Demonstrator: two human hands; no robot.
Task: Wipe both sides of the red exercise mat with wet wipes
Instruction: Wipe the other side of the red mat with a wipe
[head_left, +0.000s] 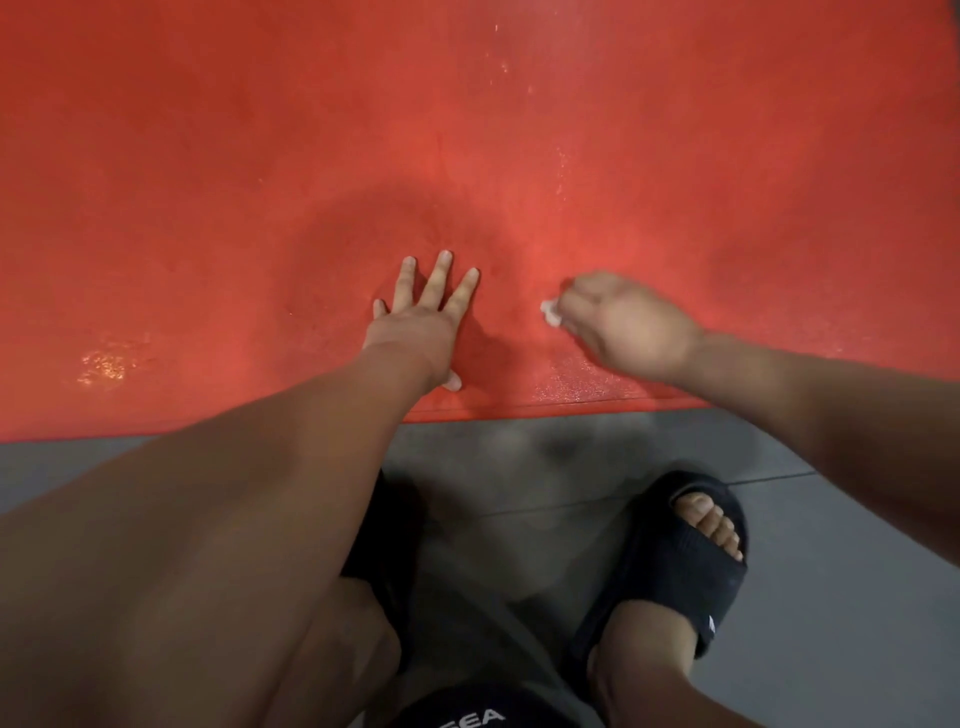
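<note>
The right hand (628, 325) has its fingers curled round a small bunched wet wipe (550, 313), of which only a white corner shows past the knuckles, and it presses the wipe down on the red exercise mat (208, 156) a little in from the mat's near edge. Just beside it the left hand (421, 322) lies flat with fingers spread apart, palm on the mat, holding nothing. This looks like a wiping stroke on the upper face. To do it well, the wipe would probably serve better opened out under flat fingers than wadded, since a wad cleans only a narrow track. Strokes should overlap and run right out over the near edge. The left hand's weight is useful for stopping the mat from creeping on the smooth grey floor (831, 519), so it should sit close to the stroke but clear of its path. The mat lies flat on the floor, its near edge running across just ahead of the person's black sandal (670, 561), and it reaches beyond the frame at the top and both sides. Its surface is finely grained, with a wet sheen beside the right hand, a glossy patch toward the near left and a scatter of droplets farther off. Which side faces up, I cannot tell.
</note>
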